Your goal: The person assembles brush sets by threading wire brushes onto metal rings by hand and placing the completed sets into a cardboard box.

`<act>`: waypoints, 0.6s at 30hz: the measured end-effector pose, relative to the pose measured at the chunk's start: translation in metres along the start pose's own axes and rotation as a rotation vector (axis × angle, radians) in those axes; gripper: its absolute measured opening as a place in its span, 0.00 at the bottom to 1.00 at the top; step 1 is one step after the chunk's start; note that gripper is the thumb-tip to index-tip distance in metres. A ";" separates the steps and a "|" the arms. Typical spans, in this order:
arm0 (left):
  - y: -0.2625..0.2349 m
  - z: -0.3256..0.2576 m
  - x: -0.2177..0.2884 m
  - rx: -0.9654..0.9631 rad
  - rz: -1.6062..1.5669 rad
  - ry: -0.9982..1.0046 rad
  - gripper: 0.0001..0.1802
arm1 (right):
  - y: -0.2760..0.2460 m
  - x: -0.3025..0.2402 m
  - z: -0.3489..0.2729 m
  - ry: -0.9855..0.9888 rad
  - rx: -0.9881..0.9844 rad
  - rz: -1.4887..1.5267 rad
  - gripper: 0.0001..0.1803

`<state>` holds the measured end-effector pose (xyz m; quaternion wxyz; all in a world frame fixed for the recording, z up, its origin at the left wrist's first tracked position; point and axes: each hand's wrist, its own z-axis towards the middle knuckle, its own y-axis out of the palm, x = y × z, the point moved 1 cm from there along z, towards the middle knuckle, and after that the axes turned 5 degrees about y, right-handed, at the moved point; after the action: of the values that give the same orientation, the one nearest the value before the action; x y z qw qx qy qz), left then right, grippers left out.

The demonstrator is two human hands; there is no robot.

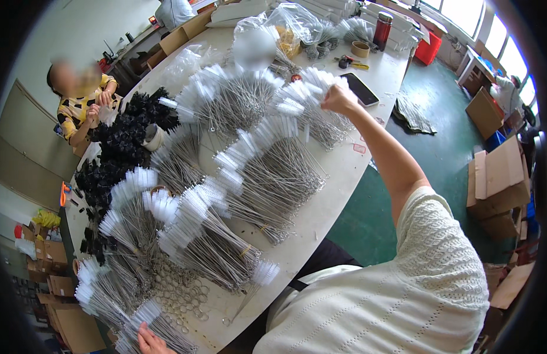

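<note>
Piles of thin wire brushes with white bristle heads (273, 147) and looped metal ends cover the table. My right hand (341, 98) reaches to the far right bundle of white brushes (303, 97), beside a black phone (361, 89). Its fingers are closed and point down; what they hold is hidden. At the lower left, my left hand (152, 340) lies against a bundle of white brushes (146, 312), fingers stretched out and partly cut off by the picture's edge. Loose metal rings (182, 295) are heaped near it. One single brush (264, 274) lies by the near table edge.
Black brushes (117, 147) are heaped on the left around a white cup (154, 137). Across the table a person in a yellow patterned top (87, 103) works with both hands. A red flask (382, 30), tape roll (360, 49) and plastic bags (294, 23) stand at the back.
</note>
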<state>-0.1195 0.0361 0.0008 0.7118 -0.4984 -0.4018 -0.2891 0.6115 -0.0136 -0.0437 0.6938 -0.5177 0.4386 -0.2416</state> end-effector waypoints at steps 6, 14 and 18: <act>0.023 -0.010 0.034 -0.027 0.091 -0.032 0.20 | 0.008 0.009 -0.001 -0.050 -0.167 -0.032 0.11; 0.033 -0.021 0.043 -0.143 0.077 0.079 0.20 | 0.017 0.003 -0.003 0.020 0.073 -0.092 0.13; 0.034 -0.028 0.055 -0.053 0.160 0.082 0.20 | -0.022 -0.005 0.006 -0.026 0.519 0.550 0.11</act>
<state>-0.0560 0.0201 0.0273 0.7349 -0.5355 -0.3232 -0.2619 0.6165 -0.0142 -0.0206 0.8463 -0.1906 0.4765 -0.1429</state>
